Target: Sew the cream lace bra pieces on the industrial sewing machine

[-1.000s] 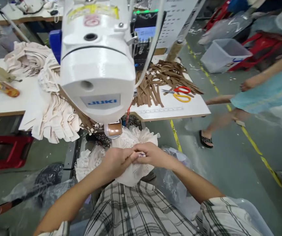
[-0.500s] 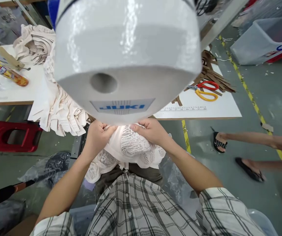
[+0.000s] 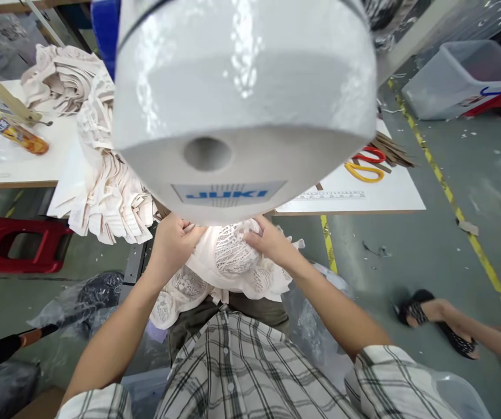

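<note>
Beneath the white sewing machine head (image 3: 241,139) marked JUKI, a pale lace bra (image 3: 237,250) hangs over the table edge towards my lap, one patterned cup facing up. My left hand (image 3: 175,240) pinches its left edge, thumb against curled fingers. On the other side, my right hand (image 3: 270,237) grips the lace by the top of the cup with the thumb on the outside. Further lace cups (image 3: 189,284) of the same pale material bunch below. The machine head hides the needle area and some of my fingertips.
Stacked pale bra pieces (image 3: 113,201) drape over the table edge at left, by an orange-yellow snack tube (image 3: 10,128). Scissors (image 3: 366,169) with red and yellow handles lie at right near brown strips (image 3: 390,150). A red stool (image 3: 23,244) stands at left; a clear bin (image 3: 464,81) is far right.
My right hand has shifted slightly right along the lace, its fingers more visible; my left hand stays nearly put. The view has tilted slightly, and a passer-by's feet have moved nearer at right.
</note>
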`<state>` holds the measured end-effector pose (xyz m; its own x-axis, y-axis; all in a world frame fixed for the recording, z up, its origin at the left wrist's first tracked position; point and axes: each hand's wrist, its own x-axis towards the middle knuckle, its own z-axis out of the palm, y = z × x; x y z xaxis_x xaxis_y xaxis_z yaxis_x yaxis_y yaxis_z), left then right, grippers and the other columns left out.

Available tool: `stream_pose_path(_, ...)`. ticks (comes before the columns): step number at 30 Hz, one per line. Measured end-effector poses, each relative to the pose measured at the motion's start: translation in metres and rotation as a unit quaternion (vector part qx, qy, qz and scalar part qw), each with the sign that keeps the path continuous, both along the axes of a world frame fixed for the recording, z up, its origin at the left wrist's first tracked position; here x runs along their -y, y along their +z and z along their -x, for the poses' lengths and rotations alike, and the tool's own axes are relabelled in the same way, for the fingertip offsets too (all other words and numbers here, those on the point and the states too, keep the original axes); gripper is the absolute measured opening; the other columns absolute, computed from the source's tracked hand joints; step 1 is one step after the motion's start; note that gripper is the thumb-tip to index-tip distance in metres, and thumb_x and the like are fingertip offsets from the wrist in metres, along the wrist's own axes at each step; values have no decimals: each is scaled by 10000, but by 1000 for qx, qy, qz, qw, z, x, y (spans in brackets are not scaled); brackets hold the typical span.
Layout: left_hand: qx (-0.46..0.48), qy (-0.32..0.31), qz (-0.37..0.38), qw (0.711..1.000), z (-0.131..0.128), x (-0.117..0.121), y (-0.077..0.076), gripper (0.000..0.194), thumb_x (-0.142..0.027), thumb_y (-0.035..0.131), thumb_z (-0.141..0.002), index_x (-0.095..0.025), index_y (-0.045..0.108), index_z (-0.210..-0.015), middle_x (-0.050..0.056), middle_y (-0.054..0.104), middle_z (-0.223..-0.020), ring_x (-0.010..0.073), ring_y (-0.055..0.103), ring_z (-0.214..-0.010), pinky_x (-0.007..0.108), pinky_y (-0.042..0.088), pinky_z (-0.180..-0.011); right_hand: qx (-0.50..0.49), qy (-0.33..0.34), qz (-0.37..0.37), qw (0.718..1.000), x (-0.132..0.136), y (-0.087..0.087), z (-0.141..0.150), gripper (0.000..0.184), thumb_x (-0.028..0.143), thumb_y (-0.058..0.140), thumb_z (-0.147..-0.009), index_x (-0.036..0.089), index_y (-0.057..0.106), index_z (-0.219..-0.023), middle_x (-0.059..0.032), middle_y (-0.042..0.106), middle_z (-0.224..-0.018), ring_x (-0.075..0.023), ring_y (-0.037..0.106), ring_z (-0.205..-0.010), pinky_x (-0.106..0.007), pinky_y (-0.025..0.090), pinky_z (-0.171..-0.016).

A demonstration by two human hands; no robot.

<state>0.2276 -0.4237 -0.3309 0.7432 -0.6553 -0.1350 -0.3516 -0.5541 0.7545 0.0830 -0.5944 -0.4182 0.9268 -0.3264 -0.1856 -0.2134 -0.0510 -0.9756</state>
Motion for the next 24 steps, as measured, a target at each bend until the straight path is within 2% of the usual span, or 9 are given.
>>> stream_pose_path(2, 22, -9, 0, 1000, -3, -2, 2, 489, -276, 574, -800, -212, 172, -530, -58, 177, -442, 77, 163, -483, 273, 106, -479, 18, 57, -60, 996, -8, -20, 10, 930, 848, 657, -668, 173, 593, -1304, -158, 665, -1242, -325, 613, -1155, -453, 482, -1002)
stream_pose_path(3, 37, -18, -3, 999, -4, -4, 2, 476, -289, 561, -809, -214, 182, -532, -55, 194, -446, 82, 182, -486, 269, 119, -485, 24, 89, -84, 992, -12, -29, 16, 953, 849, 684, -631, 163, 611, -1288, -163, 673, -1233, -334, 602, -1180, -469, 462, -1036)
stream_pose_path(5, 71, -37, -15, 997, -8, -7, 3, 451, -318, 538, -817, -215, 213, -523, -46, 228, -450, 93, 231, -492, 260, 153, -495, 13, 129, -119, 984, -19, -40, 26, 852, 792, 765, -585, 161, 689, -1152, -133, 719, -1107, -327, 622, -1135, -464, 463, -1035)
stream_pose_path(8, 110, -42, -33, 993, -16, -9, -2, 419, -372, 530, -814, -212, 313, -493, -32, 319, -442, 117, 341, -504, 240, 233, -503, -48, 136, -184, 972, -21, -48, 38, 660, 716, 821, -568, 170, 732, -927, -43, 722, -840, -243, 662, -860, -375, 535, -816)
stream_pose_path(12, 98, -38, -40, 994, -27, -8, -12, 389, -455, 543, -829, -197, 514, -539, 19, 569, -522, 197, 558, -604, 255, 385, -552, -72, 70, -268, 958, -14, -51, 48, 556, 646, 864, -566, 158, 726, -795, 10, 650, -672, -128, 559, -594, -252, 447, -585)
stream_pose_path(15, 102, -38, -23, 994, -25, -10, -13, 351, -465, 582, -836, -200, 554, -607, 39, 645, -609, 231, 622, -664, 282, 450, -600, -54, 26, -292, 955, -11, -46, 55, 506, 610, 872, -594, 151, 720, -743, 17, 622, -633, -104, 522, -556, -240, 420, -581)
stream_pose_path(19, 75, -25, 22, 997, -18, -15, -10, 306, -502, 562, -875, -205, 590, -810, 52, 686, -739, 238, 662, -708, 299, 495, -608, -6, 37, -285, 958, -6, -27, 64, 486, 601, 835, -678, 140, 729, -789, -17, 652, -717, -132, 573, -649, -264, 445, -660)
stream_pose_path(21, 94, -14, 33, 995, -11, -19, -7, 312, -503, 549, -892, -197, 595, -929, 77, 705, -855, 248, 685, -794, 308, 516, -637, 0, 43, -256, 966, -2, -15, 70, 499, 618, 809, -706, 136, 703, -782, -3, 611, -683, -125, 536, -622, -257, 419, -625)
stream_pose_path(24, 197, -15, 57, 979, 8, -26, -1, 256, -418, 548, -917, -186, 591, -1016, 107, 697, -988, 256, 685, -941, 341, 546, -767, -6, 49, -181, 982, 3, 4, 79, 547, 673, 741, -752, 138, 628, -724, 34, 508, -614, -92, 413, -554, -235, 327, -548)
